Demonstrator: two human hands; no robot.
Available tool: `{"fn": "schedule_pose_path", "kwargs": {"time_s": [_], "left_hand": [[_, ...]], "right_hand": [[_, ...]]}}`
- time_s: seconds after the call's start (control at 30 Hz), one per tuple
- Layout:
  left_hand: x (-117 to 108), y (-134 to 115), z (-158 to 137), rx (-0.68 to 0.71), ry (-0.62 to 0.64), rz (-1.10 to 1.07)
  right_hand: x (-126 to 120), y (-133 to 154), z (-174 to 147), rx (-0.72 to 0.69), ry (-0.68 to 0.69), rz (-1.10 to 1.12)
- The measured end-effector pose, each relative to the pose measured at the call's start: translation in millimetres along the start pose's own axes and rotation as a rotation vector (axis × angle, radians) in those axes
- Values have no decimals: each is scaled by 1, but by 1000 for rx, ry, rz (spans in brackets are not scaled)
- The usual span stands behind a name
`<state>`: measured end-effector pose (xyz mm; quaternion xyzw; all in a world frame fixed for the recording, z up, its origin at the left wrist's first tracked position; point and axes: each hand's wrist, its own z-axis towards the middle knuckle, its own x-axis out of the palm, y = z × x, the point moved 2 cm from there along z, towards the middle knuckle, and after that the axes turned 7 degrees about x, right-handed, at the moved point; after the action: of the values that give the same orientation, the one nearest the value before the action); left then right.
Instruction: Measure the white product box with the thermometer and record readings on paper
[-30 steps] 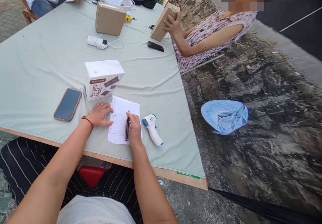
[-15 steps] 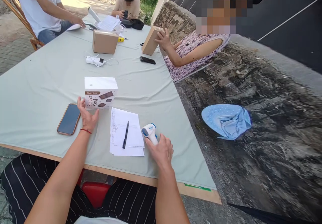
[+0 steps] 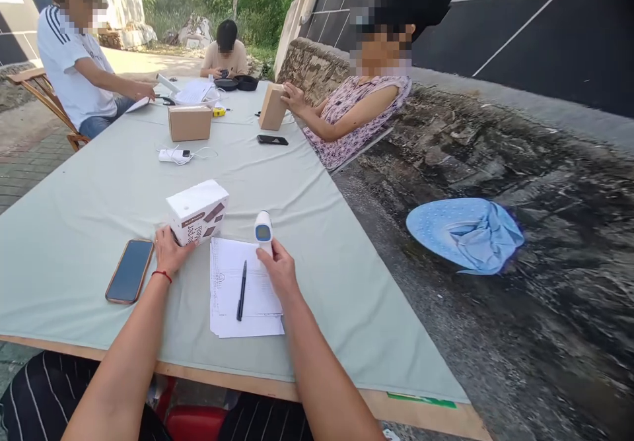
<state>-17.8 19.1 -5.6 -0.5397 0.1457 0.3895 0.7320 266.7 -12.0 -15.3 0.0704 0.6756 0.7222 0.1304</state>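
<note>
Has the pen (image 3: 242,290) down on the papers (image 3: 222,319), grips the thermometer (image 3: 263,222) in a curled right hand (image 3: 281,272) and clasps the white box (image 3: 199,201) with a half-spread left hand (image 3: 170,252), releasing neither yet.

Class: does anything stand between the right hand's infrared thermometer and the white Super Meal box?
Nothing visible does; tablecloth shows between the infrared thermometer and the white Super Meal box. The left hand holds the box's left side, outside that gap; the pen lies flat on the papers.
</note>
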Motion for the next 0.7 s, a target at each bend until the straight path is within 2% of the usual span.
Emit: {"fn": "schedule_pose_path", "kwargs": {"time_s": [0.13, 0.3, 0.37, 0.5, 0.7], "left_hand": [[6, -13, 11, -64, -80, -315], [21, -22, 7, -61, -168, -560], [24, -26, 2, -43, -128, -626], [24, -36, -4, -50, 26, -650], [24, -41, 0, -108, 23, -608]], "right_hand": [[19, 6, 9, 144, 129, 254], [17, 2, -4, 169, 243, 453], [17, 4, -9, 187, 283, 503], [24, 7, -18, 225, 336, 528], [30, 2, -22, 267, 334, 437]]}}
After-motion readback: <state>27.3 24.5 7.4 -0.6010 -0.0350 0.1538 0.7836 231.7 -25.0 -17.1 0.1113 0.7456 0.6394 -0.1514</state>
